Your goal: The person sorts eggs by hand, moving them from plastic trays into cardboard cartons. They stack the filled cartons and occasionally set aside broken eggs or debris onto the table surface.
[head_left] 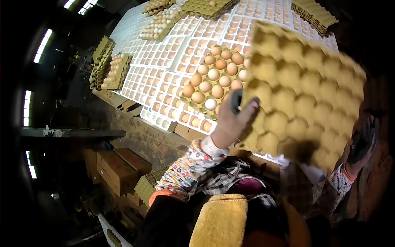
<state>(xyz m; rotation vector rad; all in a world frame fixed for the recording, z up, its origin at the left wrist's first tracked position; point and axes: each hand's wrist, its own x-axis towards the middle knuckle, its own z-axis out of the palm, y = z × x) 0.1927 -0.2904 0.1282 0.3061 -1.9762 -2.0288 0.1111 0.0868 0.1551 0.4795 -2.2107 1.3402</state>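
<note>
My left hand (233,119), gloved, grips the left edge of an egg tray (304,99) of yellowish pulp, with the thumb on its face. The tray is tilted up, slightly blurred, and shows no eggs on the side facing me. Near the tray's lower right edge is my right hand (364,142), in a dark-palmed glove, fingers spread and apart from the tray. Behind my left hand, a pulp tray of brown and pale eggs (217,91) rests on white egg trays (164,88); the raised tray hides its right part.
Stacked pulp trays (314,16) lie at the back right, others (102,61) at the left edge. More eggs on pulp trays (158,25) stand at the back. Cardboard boxes (117,171) are on the lower left, beside a horizontal metal beam (74,132).
</note>
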